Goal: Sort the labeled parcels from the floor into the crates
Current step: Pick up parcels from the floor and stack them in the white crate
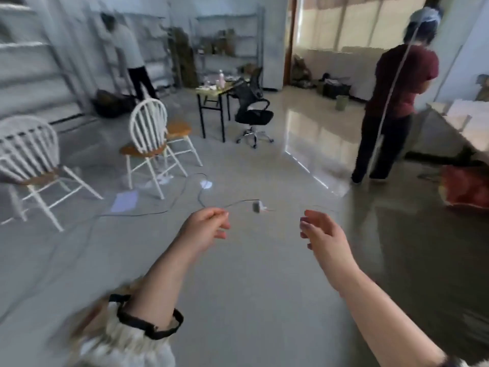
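Note:
No labeled parcel or crate can be made out in this blurred view. My left hand [207, 226] is stretched out over the grey floor [251, 274], its fingers loosely curled with nothing in them. My right hand [324, 233] is out beside it, about a hand's width to the right, fingers relaxed and also holding nothing. A thin black cable [185, 186] with a small grey adapter [258, 206] lies on the floor just beyond both hands and passes behind my left fingertips.
Two white spindle chairs [150, 136] [29, 154] stand at left, with a sheet of paper [124, 201] on the floor between them. A desk [211, 94] and black office chair [252, 107] sit further back. One person [391, 102] stands at right, another [127, 54] at the far shelving. A red bag [465, 192] lies at the right edge.

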`<state>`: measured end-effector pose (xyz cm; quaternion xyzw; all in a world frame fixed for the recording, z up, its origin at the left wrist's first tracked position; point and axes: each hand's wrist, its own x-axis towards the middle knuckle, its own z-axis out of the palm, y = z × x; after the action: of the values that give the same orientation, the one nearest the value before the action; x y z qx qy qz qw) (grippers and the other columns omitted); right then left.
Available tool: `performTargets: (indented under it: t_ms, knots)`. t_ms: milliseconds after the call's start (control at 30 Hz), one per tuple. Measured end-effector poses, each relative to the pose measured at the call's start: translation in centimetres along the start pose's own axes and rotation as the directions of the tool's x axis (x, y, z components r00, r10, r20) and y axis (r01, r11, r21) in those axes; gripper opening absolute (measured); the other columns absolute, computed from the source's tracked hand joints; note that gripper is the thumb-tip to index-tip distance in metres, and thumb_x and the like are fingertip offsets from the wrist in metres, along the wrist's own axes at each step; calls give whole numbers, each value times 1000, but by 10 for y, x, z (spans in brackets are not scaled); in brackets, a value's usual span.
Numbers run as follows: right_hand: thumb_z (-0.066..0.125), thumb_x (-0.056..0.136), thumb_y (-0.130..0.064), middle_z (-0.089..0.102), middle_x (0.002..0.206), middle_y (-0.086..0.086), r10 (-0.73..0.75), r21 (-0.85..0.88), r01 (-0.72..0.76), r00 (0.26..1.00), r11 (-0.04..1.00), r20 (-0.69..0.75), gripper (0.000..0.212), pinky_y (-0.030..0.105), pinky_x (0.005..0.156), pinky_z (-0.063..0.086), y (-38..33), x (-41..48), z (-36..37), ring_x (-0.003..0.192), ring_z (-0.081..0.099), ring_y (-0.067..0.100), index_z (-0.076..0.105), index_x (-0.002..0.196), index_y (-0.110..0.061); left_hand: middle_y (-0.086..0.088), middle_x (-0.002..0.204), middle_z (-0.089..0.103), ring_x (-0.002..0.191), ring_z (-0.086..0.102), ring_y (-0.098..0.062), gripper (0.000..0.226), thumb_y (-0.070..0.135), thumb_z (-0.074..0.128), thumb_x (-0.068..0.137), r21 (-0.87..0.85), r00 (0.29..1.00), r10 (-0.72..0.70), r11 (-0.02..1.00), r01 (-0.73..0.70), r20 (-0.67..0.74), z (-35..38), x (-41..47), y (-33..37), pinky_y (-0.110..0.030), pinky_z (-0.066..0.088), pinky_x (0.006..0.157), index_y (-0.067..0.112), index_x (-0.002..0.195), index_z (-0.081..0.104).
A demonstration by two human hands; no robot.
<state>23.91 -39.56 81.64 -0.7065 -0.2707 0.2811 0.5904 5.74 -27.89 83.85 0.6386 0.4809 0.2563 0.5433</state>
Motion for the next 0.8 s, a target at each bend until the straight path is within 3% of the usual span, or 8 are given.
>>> performTargets:
  t_ms: [100, 233, 333, 433, 500, 600, 667, 800]
  knots:
    - [55, 88, -11, 60, 102, 1, -20, -62, 35, 974, 997, 224, 18, 19, 62, 39, -7, -4, 100, 86, 57, 18, 60, 105, -17, 2, 77, 64, 59, 59, -9, 11, 21, 52, 94, -81, 953, -117, 992, 98, -280, -104, -21, -40, -24, 32, 57, 23, 85, 59]
    - [55, 89, -14, 57, 86, -1, -86, -156, 176, 883, 972, 461, 17, 13, 49, 38, -16, -22, 205, 59, 48, 12, 61, 105, -16, 0, 80, 66, 66, 58, -14, 8, 23, 53, 93, -182, 801, -240, 969, 166, -548, -203, -69, -81, -24, 33, 60, 23, 89, 60]
    - [56, 89, -16, 63, 103, -2, -130, -201, 309, 785, 930, 605, 25, 22, 68, 39, -20, -27, 263, 76, 56, 15, 61, 114, -16, -1, 82, 66, 68, 59, -15, 10, 20, 53, 93, -253, 656, -322, 946, 201, -683, -251, -102, -106, -25, 34, 62, 24, 89, 61]
    - [55, 90, -18, 58, 121, -3, -133, -221, 403, 686, 888, 715, 29, 21, 82, 34, -20, -23, 313, 103, 56, 16, 59, 119, -14, -4, 84, 66, 70, 60, -18, 11, 17, 52, 93, -341, 523, -388, 921, 189, -759, -280, -126, -129, -26, 33, 61, 19, 95, 63]
    - [55, 90, -18, 58, 124, -1, -123, -209, 441, 613, 873, 780, 30, 23, 87, 36, -22, -18, 344, 111, 54, 17, 59, 120, -14, -5, 84, 67, 71, 60, -21, 11, 19, 55, 92, -391, 429, -433, 901, 187, -793, -291, -137, -140, -27, 35, 62, 16, 98, 64]
    - [53, 91, -19, 58, 125, 0, -119, -193, 530, 498, 826, 859, 30, 23, 89, 35, -26, -11, 390, 114, 52, 18, 59, 121, -14, -5, 84, 70, 77, 65, -24, 12, 26, 61, 90, -453, 295, -486, 874, 177, -822, -302, -146, -152, -37, 49, 79, 16, 95, 66]
    - [52, 91, -18, 57, 125, 2, -119, -171, 582, 427, 795, 896, 31, 23, 91, 35, -26, -8, 418, 116, 52, 18, 58, 121, -13, -5, 83, 70, 80, 66, -26, 7, 24, 58, 92, -462, 226, -494, 868, 183, -839, -307, -149, -160, -46, 48, 91, 21, 87, 64]
    - [53, 91, -17, 57, 126, 4, -104, -125, 665, 294, 737, 950, 31, 25, 93, 36, -15, -8, 474, 114, 53, 20, 59, 120, -13, -5, 89, 69, 88, 67, -29, 8, 22, 54, 94, -484, 135, -512, 853, 194, -848, -313, -155, -190, -46, 49, 88, 24, 94, 62]
